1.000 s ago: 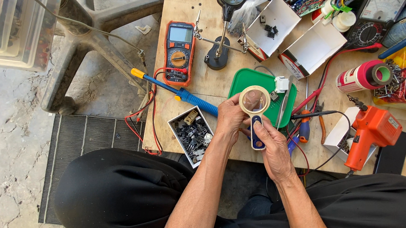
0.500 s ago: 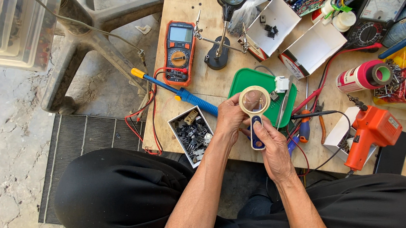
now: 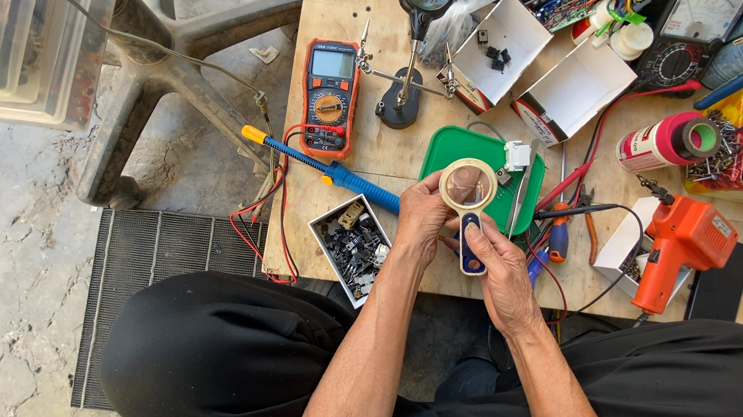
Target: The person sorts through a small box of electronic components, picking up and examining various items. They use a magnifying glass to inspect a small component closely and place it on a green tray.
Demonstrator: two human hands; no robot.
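Item: handheld magnifying glass, round lens in a cream rim, dark blue handle with a pale inset. Position: held above the near edge of the green tray. My right hand grips the handle; my left hand is closed against the rim's left side. Left of it: box of small dark components.
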